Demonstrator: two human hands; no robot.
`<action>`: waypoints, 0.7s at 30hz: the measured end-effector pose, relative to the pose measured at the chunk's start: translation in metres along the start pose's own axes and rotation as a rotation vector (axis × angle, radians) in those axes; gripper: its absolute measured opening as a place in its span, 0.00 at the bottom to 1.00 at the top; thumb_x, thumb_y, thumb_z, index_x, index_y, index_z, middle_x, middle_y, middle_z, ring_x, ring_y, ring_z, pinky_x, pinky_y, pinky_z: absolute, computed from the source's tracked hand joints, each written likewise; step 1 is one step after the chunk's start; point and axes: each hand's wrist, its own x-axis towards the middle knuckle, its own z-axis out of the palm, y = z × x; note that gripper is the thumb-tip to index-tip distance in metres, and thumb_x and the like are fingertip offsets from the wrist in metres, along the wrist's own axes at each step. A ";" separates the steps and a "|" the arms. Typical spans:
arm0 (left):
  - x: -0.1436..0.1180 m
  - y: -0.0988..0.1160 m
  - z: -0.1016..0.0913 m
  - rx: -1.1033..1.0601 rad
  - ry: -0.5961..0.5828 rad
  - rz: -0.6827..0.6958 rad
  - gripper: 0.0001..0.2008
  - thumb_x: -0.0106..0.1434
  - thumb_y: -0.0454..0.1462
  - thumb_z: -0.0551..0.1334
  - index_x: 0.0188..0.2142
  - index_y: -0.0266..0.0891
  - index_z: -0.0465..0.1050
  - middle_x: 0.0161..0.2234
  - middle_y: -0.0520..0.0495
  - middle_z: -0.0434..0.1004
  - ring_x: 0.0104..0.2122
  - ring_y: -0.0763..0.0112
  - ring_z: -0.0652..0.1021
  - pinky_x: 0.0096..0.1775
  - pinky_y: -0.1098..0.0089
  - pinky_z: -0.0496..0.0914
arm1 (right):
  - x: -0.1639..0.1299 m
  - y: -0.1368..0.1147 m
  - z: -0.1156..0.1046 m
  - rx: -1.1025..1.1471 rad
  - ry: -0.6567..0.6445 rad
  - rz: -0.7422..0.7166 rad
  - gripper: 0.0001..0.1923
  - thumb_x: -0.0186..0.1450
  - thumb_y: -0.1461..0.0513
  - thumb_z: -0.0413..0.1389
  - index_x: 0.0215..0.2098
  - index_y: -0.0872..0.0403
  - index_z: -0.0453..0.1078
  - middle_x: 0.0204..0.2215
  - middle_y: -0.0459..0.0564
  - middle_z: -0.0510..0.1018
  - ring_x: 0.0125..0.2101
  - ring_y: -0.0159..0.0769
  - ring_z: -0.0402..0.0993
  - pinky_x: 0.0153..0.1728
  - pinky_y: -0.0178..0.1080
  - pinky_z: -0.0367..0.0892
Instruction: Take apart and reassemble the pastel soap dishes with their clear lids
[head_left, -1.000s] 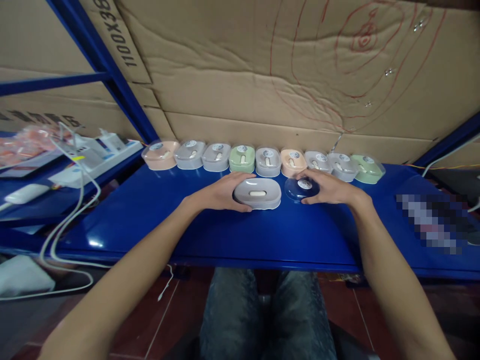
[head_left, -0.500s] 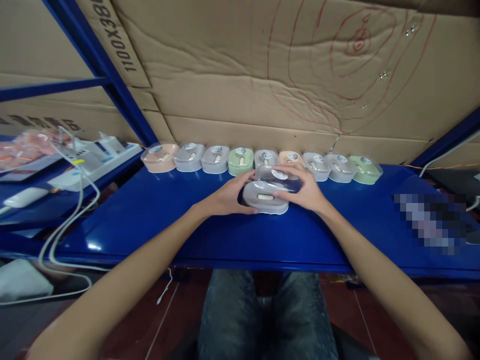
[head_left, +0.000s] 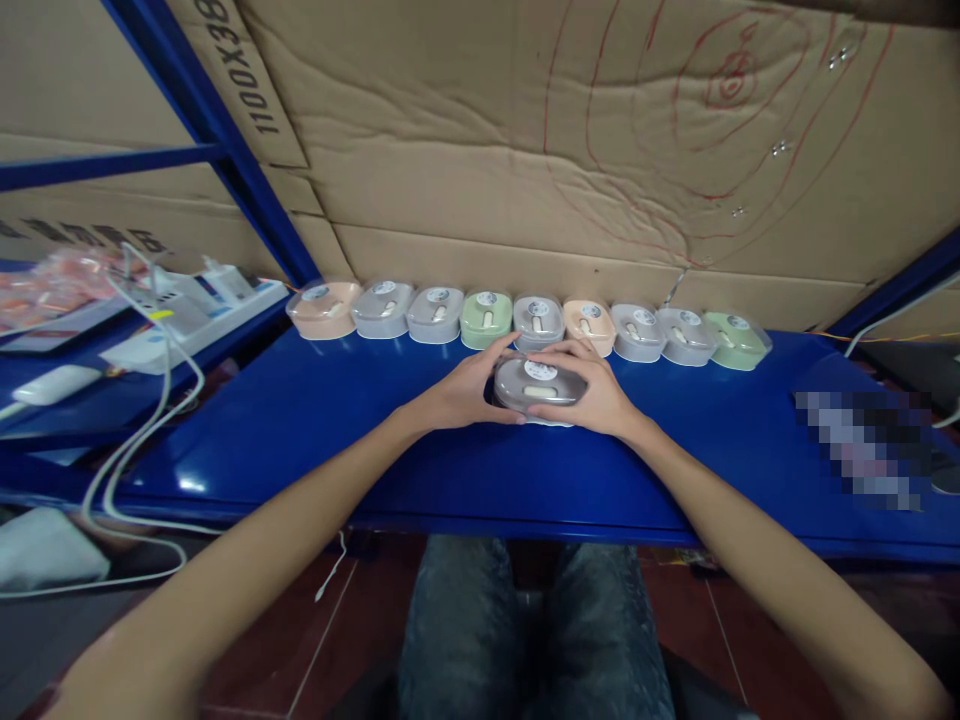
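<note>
The clear lid, held off to the right a second ago, now sits on the grey case (head_left: 538,390), which rests on the blue shelf (head_left: 315,430) at centre. The left hand (head_left: 465,393) and right hand (head_left: 596,395) are both cupped closed around the case's ends. Inside it lies a pale oblong piece. Behind, a row of lidded cases (head_left: 525,322) in peach, grey and green lines the cardboard wall (head_left: 480,170)

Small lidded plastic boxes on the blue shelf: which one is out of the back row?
The grey oval plastic box with clear lid, held between left hand and right hand; the other nine line the cardboard wall.
</note>
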 end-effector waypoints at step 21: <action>0.001 -0.004 -0.003 0.261 -0.008 -0.005 0.53 0.58 0.57 0.78 0.77 0.49 0.59 0.75 0.36 0.65 0.73 0.36 0.68 0.71 0.34 0.62 | -0.001 0.000 0.002 -0.003 -0.045 0.056 0.36 0.56 0.44 0.77 0.61 0.36 0.79 0.53 0.51 0.80 0.57 0.56 0.75 0.63 0.63 0.70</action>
